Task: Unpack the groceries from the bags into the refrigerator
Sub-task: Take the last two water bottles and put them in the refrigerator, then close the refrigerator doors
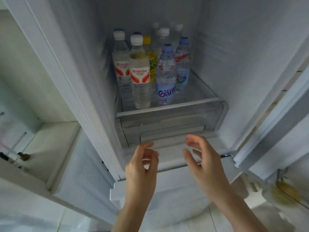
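Open fridge (234, 47), bottles (150, 67) shelved. Both hands — left (142, 166), right (202, 158) — empty, fingers loosely apart; next, probably fetch another item.

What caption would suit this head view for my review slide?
Both hands, left and right, hover empty before the open fridge, bottles standing on the shelf above a clear drawer.

Clear glossy plastic bottles (140, 71) on a smooth glass shelf (197, 92); translucent plastic drawer (217, 114).
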Motion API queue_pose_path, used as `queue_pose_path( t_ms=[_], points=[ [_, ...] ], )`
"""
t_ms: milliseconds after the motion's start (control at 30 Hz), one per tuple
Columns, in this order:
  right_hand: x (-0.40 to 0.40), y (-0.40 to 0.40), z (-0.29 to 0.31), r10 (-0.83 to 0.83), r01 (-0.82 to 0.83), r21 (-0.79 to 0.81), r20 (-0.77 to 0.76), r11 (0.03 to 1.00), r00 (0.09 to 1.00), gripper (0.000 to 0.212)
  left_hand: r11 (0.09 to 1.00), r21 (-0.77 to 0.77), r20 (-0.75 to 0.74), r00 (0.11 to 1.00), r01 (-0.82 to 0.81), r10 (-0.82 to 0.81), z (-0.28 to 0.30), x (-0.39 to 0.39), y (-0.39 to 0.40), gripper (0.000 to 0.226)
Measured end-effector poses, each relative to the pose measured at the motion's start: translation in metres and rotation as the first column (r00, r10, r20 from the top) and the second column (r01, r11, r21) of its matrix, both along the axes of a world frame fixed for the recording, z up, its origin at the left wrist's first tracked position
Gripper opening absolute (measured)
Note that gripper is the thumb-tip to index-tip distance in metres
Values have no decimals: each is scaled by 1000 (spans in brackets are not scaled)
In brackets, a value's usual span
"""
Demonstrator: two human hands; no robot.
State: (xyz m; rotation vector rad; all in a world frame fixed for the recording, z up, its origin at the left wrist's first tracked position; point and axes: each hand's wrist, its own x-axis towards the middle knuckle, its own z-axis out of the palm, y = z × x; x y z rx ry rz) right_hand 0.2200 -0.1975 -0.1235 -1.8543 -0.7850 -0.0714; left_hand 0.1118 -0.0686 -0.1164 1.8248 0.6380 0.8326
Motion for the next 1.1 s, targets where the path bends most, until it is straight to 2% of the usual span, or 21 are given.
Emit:
queue_pose_path(
  t_ms=[200,500,600,700,800,1100],
  points=[
    [-25,-56,-21,38,-41,-48,-56,998,998,31,1000,-3,-111,994,-6,6,-20,-23,-64,24],
    [-50,-189,-43,194,-200,-177,-49,964,980,29,977,-128,-185,971,-173,148,-56,-71,-212,25],
    [-61,-241,-46,220,-228,-208,-62,951,973,27,979,-94,-257,954,-181,152,-66,-88,-268,23],
    [-74,-290,-45,231,-244,-246,-79,938,970,27,991,13,-339,932,-131,127,-73,-104,-316,12],
    [-84,-325,-44,208,-227,-249,-99,942,973,25,991,86,-352,928,-99,123,-80,-113,-347,11],
    [-128,-416,-33,10,-23,-196,-67,980,998,22,994,102,-328,945,43,-7,-73,-138,-414,9]
  ],
)
